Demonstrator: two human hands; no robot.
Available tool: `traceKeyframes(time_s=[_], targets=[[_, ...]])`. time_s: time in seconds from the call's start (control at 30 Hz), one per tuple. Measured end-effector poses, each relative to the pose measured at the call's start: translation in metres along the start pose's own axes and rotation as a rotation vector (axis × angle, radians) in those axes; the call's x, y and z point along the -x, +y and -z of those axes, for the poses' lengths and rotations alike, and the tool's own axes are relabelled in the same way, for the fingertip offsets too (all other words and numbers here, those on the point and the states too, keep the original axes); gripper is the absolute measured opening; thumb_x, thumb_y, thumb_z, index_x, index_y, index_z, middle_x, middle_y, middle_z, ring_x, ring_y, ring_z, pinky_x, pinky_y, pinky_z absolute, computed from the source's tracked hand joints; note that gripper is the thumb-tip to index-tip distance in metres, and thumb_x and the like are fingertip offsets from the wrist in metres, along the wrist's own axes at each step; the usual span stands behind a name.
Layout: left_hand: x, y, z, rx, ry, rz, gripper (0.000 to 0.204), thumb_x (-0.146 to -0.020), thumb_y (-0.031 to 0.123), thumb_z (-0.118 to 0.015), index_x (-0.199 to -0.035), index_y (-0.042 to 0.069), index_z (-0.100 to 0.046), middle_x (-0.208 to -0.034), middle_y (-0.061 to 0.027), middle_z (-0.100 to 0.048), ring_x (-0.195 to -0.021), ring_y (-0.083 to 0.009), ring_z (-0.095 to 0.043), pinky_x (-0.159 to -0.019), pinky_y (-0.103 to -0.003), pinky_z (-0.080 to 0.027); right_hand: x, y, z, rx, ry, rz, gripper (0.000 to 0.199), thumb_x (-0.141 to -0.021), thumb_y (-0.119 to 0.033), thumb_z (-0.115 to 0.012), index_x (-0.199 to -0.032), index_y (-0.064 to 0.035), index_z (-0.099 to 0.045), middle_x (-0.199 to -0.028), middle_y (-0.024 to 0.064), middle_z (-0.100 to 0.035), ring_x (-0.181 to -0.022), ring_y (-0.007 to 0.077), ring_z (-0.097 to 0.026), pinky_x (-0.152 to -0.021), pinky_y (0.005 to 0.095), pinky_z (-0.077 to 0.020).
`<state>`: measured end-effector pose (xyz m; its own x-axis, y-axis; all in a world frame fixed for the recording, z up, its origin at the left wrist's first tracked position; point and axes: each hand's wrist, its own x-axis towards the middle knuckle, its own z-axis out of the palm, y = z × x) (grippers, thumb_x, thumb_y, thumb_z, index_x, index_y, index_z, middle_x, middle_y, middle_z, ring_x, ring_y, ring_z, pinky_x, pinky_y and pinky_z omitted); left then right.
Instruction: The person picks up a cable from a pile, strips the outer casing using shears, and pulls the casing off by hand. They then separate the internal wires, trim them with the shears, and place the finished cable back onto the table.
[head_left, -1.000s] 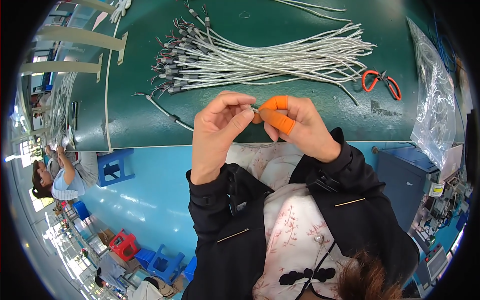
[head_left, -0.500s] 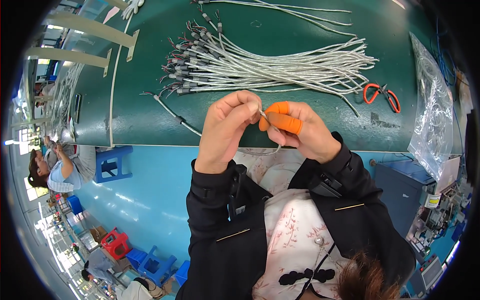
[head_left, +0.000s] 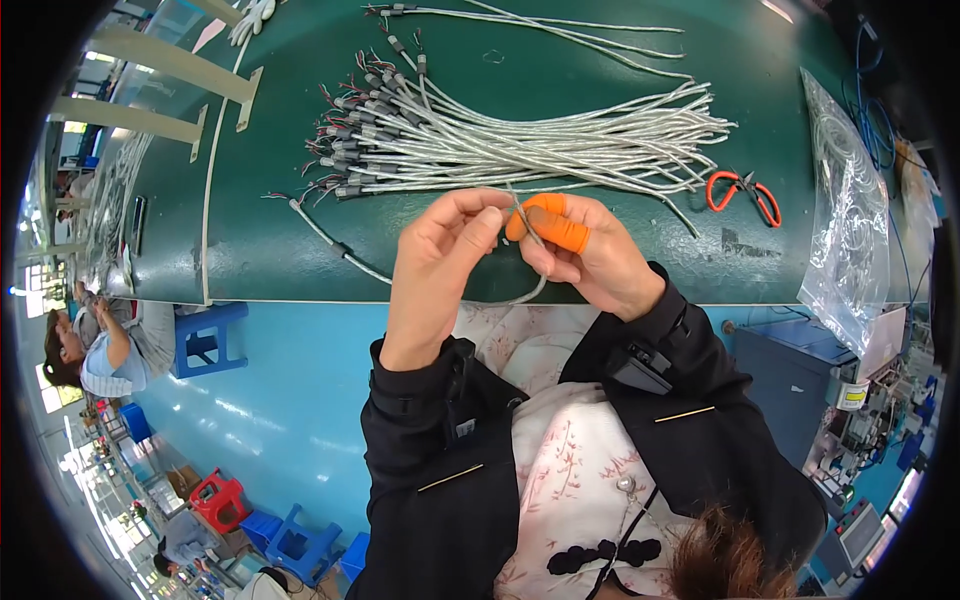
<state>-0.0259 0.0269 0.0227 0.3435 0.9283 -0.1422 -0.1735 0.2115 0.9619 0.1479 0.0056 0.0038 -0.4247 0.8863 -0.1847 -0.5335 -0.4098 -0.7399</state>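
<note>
A thin cable in a clear, silvery sheath [head_left: 510, 298] loops below my hands at the table's front edge. My right hand [head_left: 600, 255], with orange covers on two fingers, pinches it close to its end, which points up between the hands. Beside that end, my left hand [head_left: 440, 260] has thumb and forefinger bent together; whatever lies between them is too small to make out. The same cable appears to run left behind my left hand to a dark sleeve [head_left: 342, 249] and bare thin wires. Beyond my hands lies a large bundle of similar cables [head_left: 560, 140] on the green table [head_left: 260, 160].
Red-handled cutters [head_left: 742, 195] lie open right of the bundle. Farther right is a clear plastic bag [head_left: 848, 210]. A few separate cables [head_left: 600, 40] lie at the back. A blue stool [head_left: 210, 340] and a seated person [head_left: 110, 345] are at the left.
My left thumb and forefinger have drawn slightly back from the cable's end, which now shows upright between the hands. My right hand keeps its pinch. The whole view has shifted a little.
</note>
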Motion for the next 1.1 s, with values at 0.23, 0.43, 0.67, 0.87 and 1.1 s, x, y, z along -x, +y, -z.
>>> traceKeyframes(time_s=[0.23, 0.43, 0.67, 0.87, 1.1], targets=[[-0.003, 0.003, 0.007, 0.089, 0.011, 0.011, 0.019, -0.086, 0.007, -0.06, -0.103, -0.002, -0.061, -0.092, -0.0031, -0.062, -0.087, -0.0088, -0.058, -0.081, -0.024, -0.046, -0.011, 0.003, -0.006, 0.112, -0.02, 0.066, 0.023, -0.095, -0.023, -0.046, -0.094, -0.0023, -0.055, -0.058, -0.0012, -0.046, -0.047, 0.0037, -0.031, -0.044, 0.0194, -0.0237], [-0.007, -0.004, 0.002, 0.198, -0.13, -0.001, 0.012, -0.085, 0.008, -0.062, -0.092, -0.001, -0.061, -0.083, -0.0037, -0.062, -0.078, -0.0098, -0.058, -0.074, -0.024, -0.046, 0.002, 0.003, 0.001, 0.161, 0.06, -0.003, 0.026, -0.092, -0.024, -0.048, -0.095, 0.0014, -0.056, -0.057, -0.0001, -0.047, -0.043, 0.0043, -0.032, -0.041, 0.0199, -0.0231], [-0.001, 0.0, 0.004, 0.171, -0.064, -0.018, 0.011, -0.084, 0.01, -0.063, -0.086, -0.001, -0.061, -0.078, -0.0025, -0.061, -0.073, -0.0088, -0.058, -0.068, -0.023, -0.046, 0.004, 0.008, -0.013, 0.25, 0.113, 0.069, 0.02, -0.091, -0.019, -0.052, -0.093, 0.0002, -0.053, -0.059, 0.0013, -0.05, -0.042, 0.0045, -0.034, -0.041, 0.0171, -0.0242], [-0.006, -0.001, 0.005, 0.154, -0.011, -0.101, 0.012, -0.082, 0.011, -0.064, -0.084, -0.001, -0.061, -0.077, -0.0019, -0.06, -0.071, -0.0076, -0.056, -0.066, -0.023, -0.046, -0.003, 0.011, -0.009, 0.329, 0.109, 0.133, 0.017, -0.091, -0.016, -0.054, -0.097, 0.0001, -0.053, -0.065, 0.0032, -0.053, -0.045, 0.004, -0.037, -0.041, 0.0161, -0.0247], [-0.011, 0.006, 0.006, 0.241, 0.115, -0.199, 0.011, -0.084, 0.011, -0.063, -0.085, -0.001, -0.061, -0.078, -0.0001, -0.059, -0.071, -0.0055, -0.053, -0.066, -0.021, -0.045, -0.003, 0.015, -0.007, 0.421, 0.098, 0.176, 0.015, -0.092, -0.014, -0.053, -0.1, -0.0018, -0.054, -0.075, 0.0064, -0.057, -0.049, 0.0041, -0.04, -0.041, 0.0159, -0.0258]])
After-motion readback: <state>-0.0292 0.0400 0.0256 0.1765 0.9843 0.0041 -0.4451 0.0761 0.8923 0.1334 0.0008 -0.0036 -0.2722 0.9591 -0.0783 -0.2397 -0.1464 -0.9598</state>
